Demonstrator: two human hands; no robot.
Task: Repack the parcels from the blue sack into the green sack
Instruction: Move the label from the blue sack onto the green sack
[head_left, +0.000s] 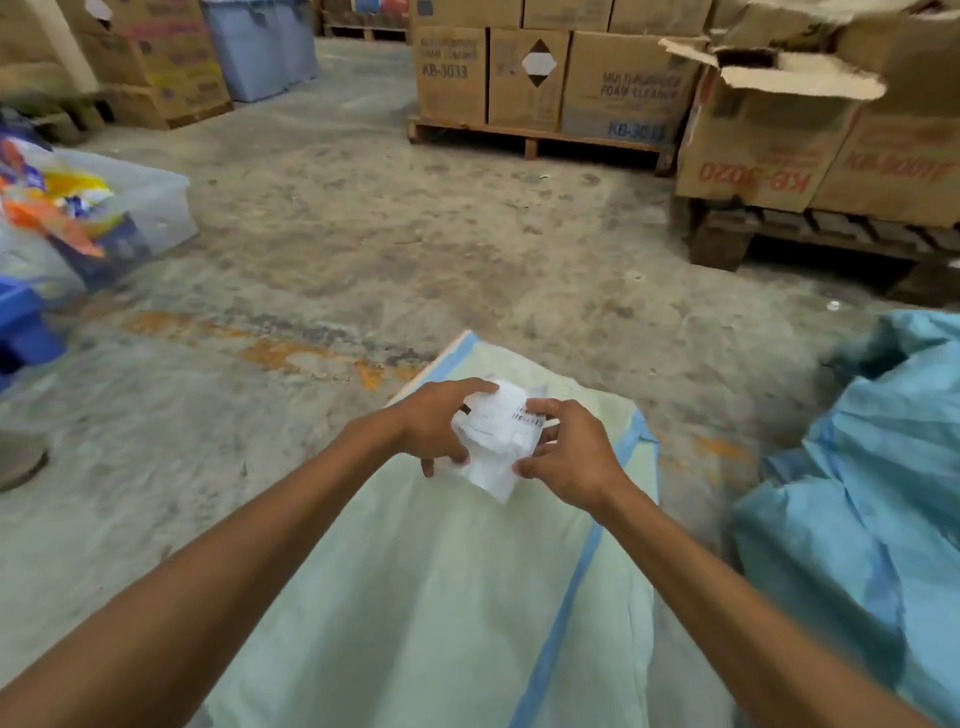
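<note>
A small white parcel (498, 436) with a barcode label is held up between both hands over the pale green sack (431, 597). My left hand (441, 423) grips its left side with curled fingers. My right hand (566, 449) pinches its right side, thumb on the label. The green sack lies flat on the concrete floor in front of me, with a blue stripe along its right side. The crumpled blue sack (857, 493) lies to the right; its contents are hidden.
Cardboard boxes (545, 78) on wooden pallets (535, 140) stand at the back and right. A clear plastic tub (150, 208) with colourful packets and a blue crate (23, 332) sit at the left. Bare concrete floor (363, 249) lies between.
</note>
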